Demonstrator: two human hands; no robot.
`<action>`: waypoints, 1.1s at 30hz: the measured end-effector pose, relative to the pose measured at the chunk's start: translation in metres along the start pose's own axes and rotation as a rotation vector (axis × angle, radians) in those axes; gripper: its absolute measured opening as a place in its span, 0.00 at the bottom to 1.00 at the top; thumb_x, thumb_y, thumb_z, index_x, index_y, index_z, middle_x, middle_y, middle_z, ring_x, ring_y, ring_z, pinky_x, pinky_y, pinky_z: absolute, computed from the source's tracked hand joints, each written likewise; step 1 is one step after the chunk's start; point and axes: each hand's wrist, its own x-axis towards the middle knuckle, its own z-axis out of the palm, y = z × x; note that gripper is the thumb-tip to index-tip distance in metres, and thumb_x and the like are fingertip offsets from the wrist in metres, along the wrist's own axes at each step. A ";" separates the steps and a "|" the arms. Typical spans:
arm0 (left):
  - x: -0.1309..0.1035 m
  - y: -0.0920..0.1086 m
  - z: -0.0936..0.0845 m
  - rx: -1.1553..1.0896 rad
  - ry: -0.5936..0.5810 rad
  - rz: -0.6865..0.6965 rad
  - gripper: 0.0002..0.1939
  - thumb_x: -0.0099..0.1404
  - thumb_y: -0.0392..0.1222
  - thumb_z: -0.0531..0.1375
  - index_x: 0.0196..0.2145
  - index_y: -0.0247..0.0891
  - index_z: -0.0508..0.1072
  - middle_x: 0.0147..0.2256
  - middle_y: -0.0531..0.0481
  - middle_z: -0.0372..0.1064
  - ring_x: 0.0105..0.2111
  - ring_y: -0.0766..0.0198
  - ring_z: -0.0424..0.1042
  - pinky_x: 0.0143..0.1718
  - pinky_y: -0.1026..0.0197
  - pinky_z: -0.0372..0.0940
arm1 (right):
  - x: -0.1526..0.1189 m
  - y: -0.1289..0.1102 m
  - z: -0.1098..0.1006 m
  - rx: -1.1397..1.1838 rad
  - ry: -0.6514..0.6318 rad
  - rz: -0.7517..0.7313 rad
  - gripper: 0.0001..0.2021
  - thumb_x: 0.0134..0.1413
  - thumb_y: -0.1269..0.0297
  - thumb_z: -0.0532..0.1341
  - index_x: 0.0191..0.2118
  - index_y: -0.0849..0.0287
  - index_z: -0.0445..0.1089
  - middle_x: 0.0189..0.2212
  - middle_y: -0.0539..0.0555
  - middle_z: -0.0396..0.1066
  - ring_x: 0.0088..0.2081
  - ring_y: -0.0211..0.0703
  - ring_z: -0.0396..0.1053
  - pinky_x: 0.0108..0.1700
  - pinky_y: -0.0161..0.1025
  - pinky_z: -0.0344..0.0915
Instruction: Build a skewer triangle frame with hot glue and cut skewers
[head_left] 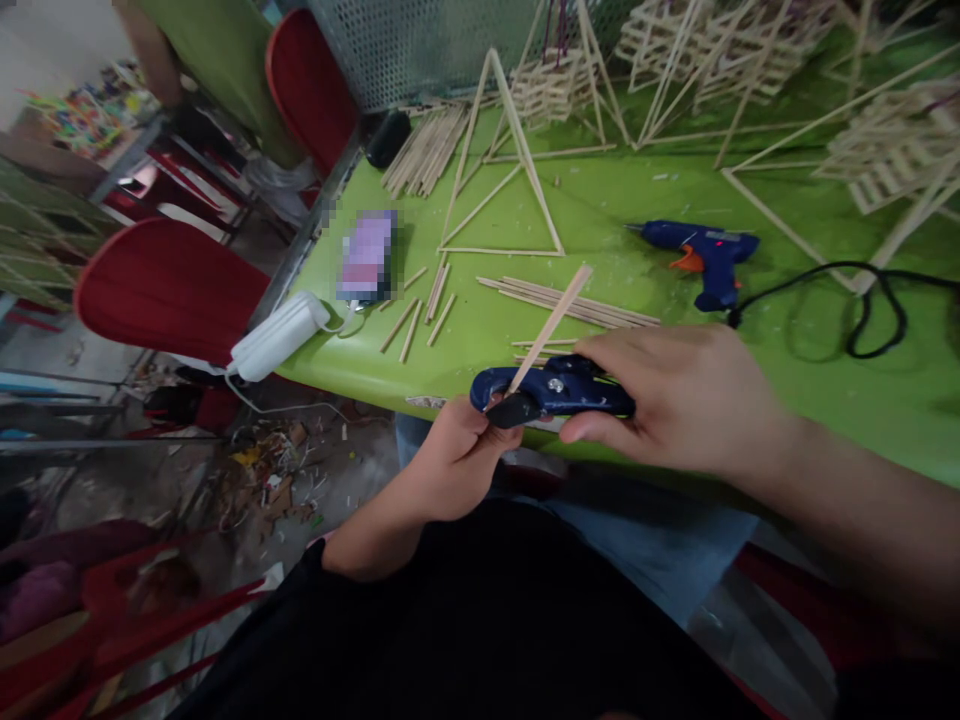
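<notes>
My right hand (675,400) is wrapped round the handles of a dark blue cutter (559,388) at the table's front edge. A light wooden stick (553,325) passes through the cutter's head and slants up to the right. Closed at the cutter's head, my left hand (461,460) pinches the stick's lower end, which is mostly hidden. Just beyond the cutter, a bundle of long thin sticks (570,303) lies on the green table (360,360). Several short sticks (441,320) are scattered to the left.
A blue glue gun (701,255) with a black cable lies at the right. Triangular stick frames (517,150) stand at the back. A phone (367,255) and a white power bank (277,335) are at the left, near red chairs (172,290) and a person in green (217,70).
</notes>
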 end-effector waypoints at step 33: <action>-0.005 0.018 -0.031 -0.731 0.023 -0.717 0.13 0.80 0.47 0.65 0.40 0.36 0.73 0.21 0.63 0.53 0.18 0.75 0.42 0.18 0.72 0.47 | 0.042 -0.034 0.000 0.299 -0.512 0.290 0.37 0.78 0.27 0.52 0.35 0.54 0.80 0.28 0.56 0.77 0.30 0.48 0.72 0.34 0.44 0.57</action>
